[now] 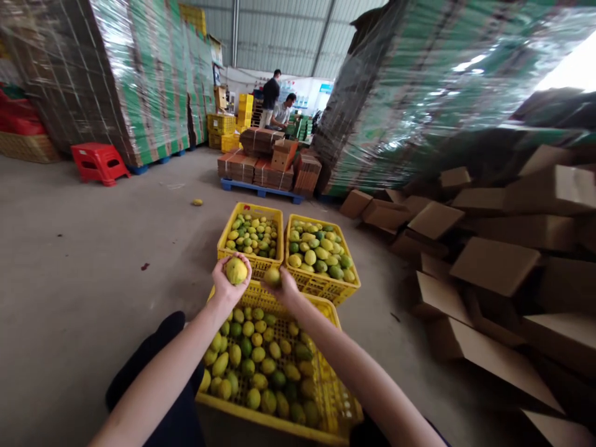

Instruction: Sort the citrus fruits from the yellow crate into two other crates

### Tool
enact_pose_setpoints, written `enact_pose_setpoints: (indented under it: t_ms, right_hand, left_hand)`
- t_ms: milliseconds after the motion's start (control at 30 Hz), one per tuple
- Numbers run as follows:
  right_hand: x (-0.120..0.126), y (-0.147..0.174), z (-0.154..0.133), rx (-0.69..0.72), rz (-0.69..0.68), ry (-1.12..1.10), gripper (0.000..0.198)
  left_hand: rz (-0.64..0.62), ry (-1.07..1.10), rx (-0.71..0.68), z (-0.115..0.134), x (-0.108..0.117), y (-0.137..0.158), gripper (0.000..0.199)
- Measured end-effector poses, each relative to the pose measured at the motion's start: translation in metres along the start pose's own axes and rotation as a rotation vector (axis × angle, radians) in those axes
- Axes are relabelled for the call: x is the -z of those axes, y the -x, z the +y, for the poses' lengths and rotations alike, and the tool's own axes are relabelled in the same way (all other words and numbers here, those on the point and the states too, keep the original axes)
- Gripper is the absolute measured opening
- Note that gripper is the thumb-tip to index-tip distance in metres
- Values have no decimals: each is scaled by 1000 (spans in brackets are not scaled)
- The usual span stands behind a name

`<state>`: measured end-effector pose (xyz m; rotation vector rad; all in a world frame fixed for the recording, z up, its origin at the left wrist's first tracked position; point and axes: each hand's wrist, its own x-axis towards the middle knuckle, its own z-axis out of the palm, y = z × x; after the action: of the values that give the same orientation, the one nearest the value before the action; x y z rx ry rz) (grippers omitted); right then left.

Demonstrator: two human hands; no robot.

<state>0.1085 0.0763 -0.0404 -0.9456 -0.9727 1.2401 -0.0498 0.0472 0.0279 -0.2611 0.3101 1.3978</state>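
Observation:
My left hand (226, 282) is wrapped round a yellow lemon (236, 270), which faces up in the palm. In my right hand (287, 287) is a second, greener lemon (272, 277), gripped by fingers that are partly hidden. Both hands hover above the far rim of the nearest yellow crate (333, 372), whose bottom is partly covered with yellow and green lemons (267, 366). Just beyond stand two more yellow crates, the left one (223, 253) and the right one (356, 284), each holding many lemons.
Flattened and open cardboard boxes (496, 264) are heaped at right. A blue pallet (261, 189) with bundled cardboard stands ahead, between wrapped stacks (153, 81). At left are a red stool (100, 162) and a stray lemon (198, 202). Two people (270, 93) are in the background.

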Motion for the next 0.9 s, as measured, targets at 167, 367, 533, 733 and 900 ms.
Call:
enact_pose_setpoints:
  t_ms: [167,367,533,733,900]
  right_hand:
    - [-5,-65,-45,-383,105,20,27]
    - [39,28,-13,-653,126,-29,9]
    - [76,55,-28,-592,211,-171,16]
    - [88,38,-77,-418,262,-351,15]
    - [87,30,-77,-443,328,-447,14]
  left_hand:
    - [57,78,-46,5,4,-7,14]
    - [42,50,-31,0,7,-7,16]
    - [84,-50,-47,-7,18,-7,12]
    - [165,-373,-83,-17,56,-23,17]
    - [325,-773,131,-58,114,-43,16]
